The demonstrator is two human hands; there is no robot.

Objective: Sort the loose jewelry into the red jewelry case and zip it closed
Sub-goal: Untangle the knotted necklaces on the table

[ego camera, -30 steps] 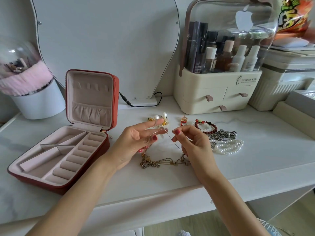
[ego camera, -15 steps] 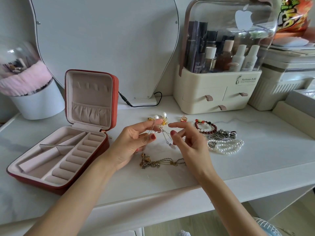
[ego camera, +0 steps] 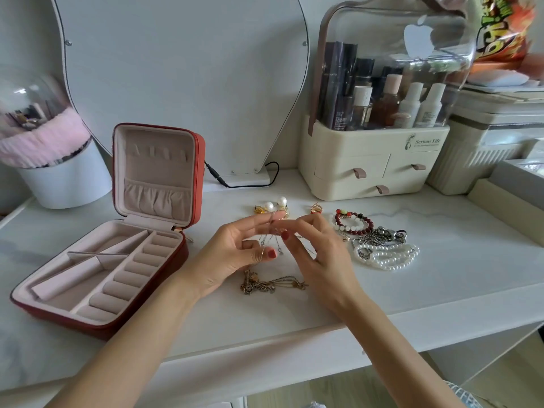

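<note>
The red jewelry case (ego camera: pixel 194 184) lies open at the left, its lid upright and its pink compartments without jewelry. My left hand (ego camera: pixel 235 254) and my right hand (ego camera: pixel 318 254) meet above the table, both pinching a thin silver chain (ego camera: pixel 276 244) whose loops hang between the fingers. Below them lies a tangled gold chain (ego camera: pixel 270 284). Pearl earrings (ego camera: pixel 275 205) and a gold ring (ego camera: pixel 316 208) lie behind my hands. To the right are a red bead bracelet (ego camera: pixel 353 222), a silver chain bundle (ego camera: pixel 382 235) and a pearl necklace (ego camera: pixel 388 256).
A cream cosmetics organizer (ego camera: pixel 368 166) with drawers stands at the back right, boxes beside it. A mirror (ego camera: pixel 182 83) with a black cable (ego camera: pixel 250 184) stands behind the case. A white tub (ego camera: pixel 64 178) with pink fabric sits at the far left. The table's front edge runs below my wrists.
My hands have come closer together. The thin chain, stretched between them a second ago, now hangs gathered in loops at my fingertips.
</note>
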